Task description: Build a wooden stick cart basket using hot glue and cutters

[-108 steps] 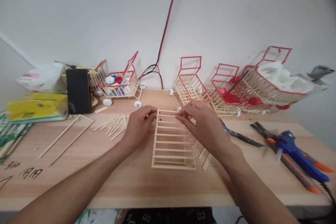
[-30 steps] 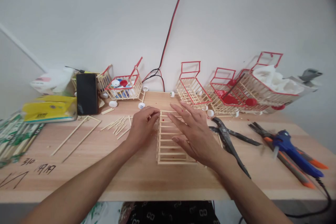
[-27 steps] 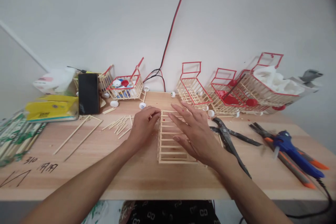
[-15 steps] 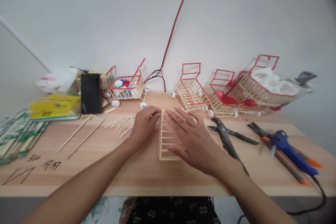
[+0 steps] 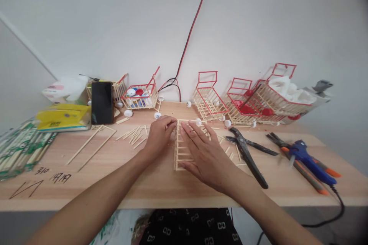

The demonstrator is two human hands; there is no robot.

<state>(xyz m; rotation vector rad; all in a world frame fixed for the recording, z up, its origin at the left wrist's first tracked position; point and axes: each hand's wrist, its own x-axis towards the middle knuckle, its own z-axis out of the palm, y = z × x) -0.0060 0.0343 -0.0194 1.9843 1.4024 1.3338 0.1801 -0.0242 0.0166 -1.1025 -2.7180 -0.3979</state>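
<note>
- A flat stick grid (image 5: 181, 149), a ladder-like frame of thin wooden sticks, is lying on the tabletop (image 5: 161, 185) near its middle, in front of the person.
- The left hand (image 5: 157, 138) is resting at the grid's far left corner, its fingers curled and its fingertips (image 5: 172, 123) touching the top of the left rail; whether they are actually pinching the stick cannot be told.
- The right hand (image 5: 205, 153) is lying palm down over the right part of the grid, fingers spread and stretched flat, covering most of the rungs and the right rail.
- Loose short sticks (image 5: 133, 136) are lying scattered just left of the left hand, and a long bent stick frame (image 5: 90, 147) is lying farther left.
- A pair of black pliers (image 5: 247, 153) is lying just right of the right hand, apart from it.
- A blue glue gun (image 5: 309, 157) is lying farther right, beside orange-handled cutters (image 5: 304, 170).
- Along the wall, small stick carts with red rims are standing in a row: one holding bottle caps (image 5: 139, 95) at the left, an empty one (image 5: 208, 97) behind the grid, and more at the right (image 5: 264, 99).
- A black phone (image 5: 102, 102) is standing propped at the back left, next to a yellow packet (image 5: 63, 116).
- A red and black cable (image 5: 186, 42) is running up the wall.
</note>
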